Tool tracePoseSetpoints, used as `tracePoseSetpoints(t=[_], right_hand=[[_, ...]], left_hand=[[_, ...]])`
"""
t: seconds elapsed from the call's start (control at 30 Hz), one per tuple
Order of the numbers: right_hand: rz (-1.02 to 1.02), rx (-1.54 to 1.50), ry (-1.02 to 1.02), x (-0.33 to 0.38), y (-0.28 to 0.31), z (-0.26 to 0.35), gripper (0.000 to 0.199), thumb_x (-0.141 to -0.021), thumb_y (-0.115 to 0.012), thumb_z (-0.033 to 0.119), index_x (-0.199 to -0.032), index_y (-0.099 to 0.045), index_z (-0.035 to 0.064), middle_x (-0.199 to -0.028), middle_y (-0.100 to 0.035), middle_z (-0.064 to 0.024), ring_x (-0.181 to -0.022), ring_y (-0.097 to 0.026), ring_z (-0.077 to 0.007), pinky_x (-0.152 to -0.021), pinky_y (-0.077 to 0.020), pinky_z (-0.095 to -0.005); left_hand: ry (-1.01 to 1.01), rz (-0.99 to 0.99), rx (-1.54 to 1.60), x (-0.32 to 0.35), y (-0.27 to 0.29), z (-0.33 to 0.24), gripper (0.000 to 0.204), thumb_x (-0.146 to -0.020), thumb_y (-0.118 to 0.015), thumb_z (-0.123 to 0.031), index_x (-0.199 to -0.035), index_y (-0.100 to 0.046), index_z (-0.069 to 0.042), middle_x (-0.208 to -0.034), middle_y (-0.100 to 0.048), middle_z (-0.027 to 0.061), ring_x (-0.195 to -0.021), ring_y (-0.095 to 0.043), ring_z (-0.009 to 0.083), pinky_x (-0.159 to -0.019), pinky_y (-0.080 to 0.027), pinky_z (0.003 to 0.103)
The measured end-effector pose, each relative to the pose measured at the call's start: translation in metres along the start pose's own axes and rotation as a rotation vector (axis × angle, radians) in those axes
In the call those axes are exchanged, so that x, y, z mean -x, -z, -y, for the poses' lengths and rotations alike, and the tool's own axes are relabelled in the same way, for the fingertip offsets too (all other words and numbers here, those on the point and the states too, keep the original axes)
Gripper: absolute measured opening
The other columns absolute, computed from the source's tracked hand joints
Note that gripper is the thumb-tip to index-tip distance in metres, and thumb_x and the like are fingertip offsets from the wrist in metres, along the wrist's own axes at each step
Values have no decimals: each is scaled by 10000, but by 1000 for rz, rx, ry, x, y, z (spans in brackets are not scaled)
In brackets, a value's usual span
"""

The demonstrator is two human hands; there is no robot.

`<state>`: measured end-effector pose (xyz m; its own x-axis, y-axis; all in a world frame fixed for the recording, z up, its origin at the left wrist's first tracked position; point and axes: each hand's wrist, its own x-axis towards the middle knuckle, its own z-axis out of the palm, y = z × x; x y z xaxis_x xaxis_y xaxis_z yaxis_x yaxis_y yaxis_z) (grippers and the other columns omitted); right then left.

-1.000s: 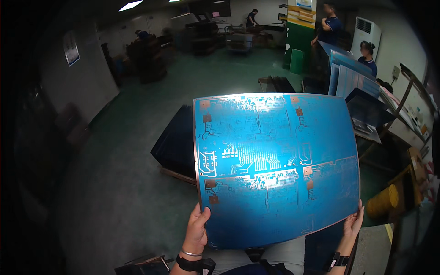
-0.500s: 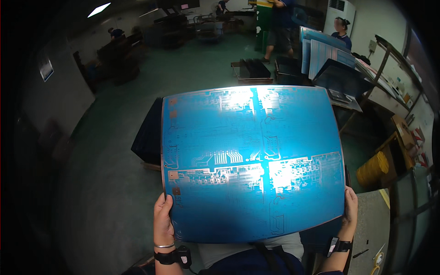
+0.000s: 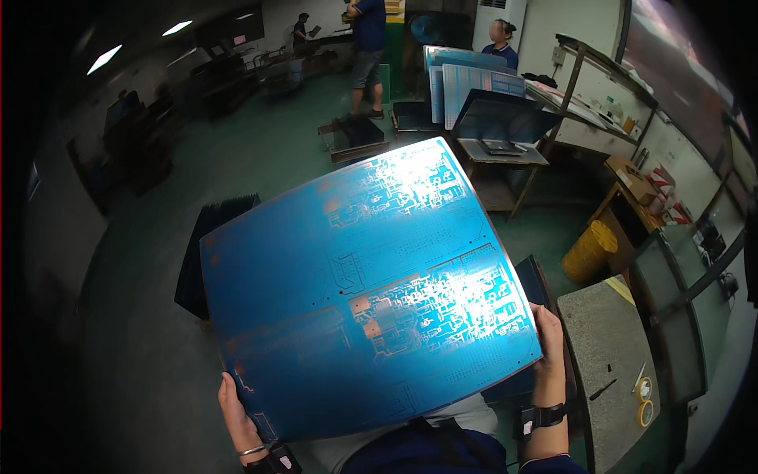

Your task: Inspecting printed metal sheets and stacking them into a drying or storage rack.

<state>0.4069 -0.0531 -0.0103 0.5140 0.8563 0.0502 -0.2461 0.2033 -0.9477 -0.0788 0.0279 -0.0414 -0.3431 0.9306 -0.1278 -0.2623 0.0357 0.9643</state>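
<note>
A large blue circuit board panel (image 3: 316,276) with copper-coloured traces fills the middle of the view, held up in front of my body. My left hand (image 3: 238,411) is closed on its lower left edge, with the thumb along the border and the other fingers hidden beneath. At the lower right edge, my right hand (image 3: 549,336) grips the panel too, its fingers partly out of sight behind it. The panel slants, its left side lower than its right. Bright glare covers the traces on the right half.
A dark rack (image 3: 207,261) stands behind the panel's left side. At right are a grey worktop (image 3: 596,347) with tape rolls (image 3: 645,401), and a yellow bin (image 3: 591,251). Upright panels (image 3: 482,95) stand on a bench farther off. Several people are in the room.
The view has swung to the right. The panel has tilted, its left side dropping and its right side rising, and the glare has shifted over its traces. Both hands keep their grip.
</note>
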Motion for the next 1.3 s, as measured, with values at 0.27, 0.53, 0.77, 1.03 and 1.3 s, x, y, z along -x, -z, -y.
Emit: tracePoseSetpoints(t=[0.27,0.53,0.77,1.03,1.3], right_hand=[[6,-94,-26,-1,-11,1,427,-919,-440,301,-1049,-563,-87,-831,-640,-107,-657,-594,-108,-599,-466,-204],[23,-51,-6,-6,13,-15,343,-826,-626,234,-981,-607,-71,-749,-628,-62,-574,-542,-65,-518,-418,-163],[45,-105,-67,-4,24,-18,338,-811,-645,213,-997,-605,-66,-848,-645,-105,-701,-600,-116,-626,-473,-209],[67,-55,-78,-13,50,-37,275,-801,-653,175,-958,-598,-44,-849,-637,-78,-742,-598,-126,-680,-474,-237],[99,-47,-163,-30,44,-68,157,-854,-587,192,-827,-540,44,-765,-576,-16,-712,-532,-89,-687,-435,-223]], left_hand=[[-18,-27,-23,6,4,1,448,-923,-432,-382,-1048,-549,32,-960,-600,96,-833,-591,152,-731,-482,259],[-88,-22,-88,6,-7,-4,433,-924,-444,-355,-1068,-541,41,-997,-595,102,-859,-579,155,-765,-466,259],[-79,-7,-137,5,-18,-5,419,-927,-440,-344,-1062,-542,39,-991,-594,96,-866,-575,153,-766,-465,258],[-106,-59,-41,15,-19,-10,421,-924,-434,-387,-974,-574,7,-897,-594,42,-800,-536,105,-728,-432,238],[-117,49,-13,36,-25,-28,329,-926,-461,-306,-926,-568,5,-863,-587,26,-748,-515,70,-683,-419,205]])
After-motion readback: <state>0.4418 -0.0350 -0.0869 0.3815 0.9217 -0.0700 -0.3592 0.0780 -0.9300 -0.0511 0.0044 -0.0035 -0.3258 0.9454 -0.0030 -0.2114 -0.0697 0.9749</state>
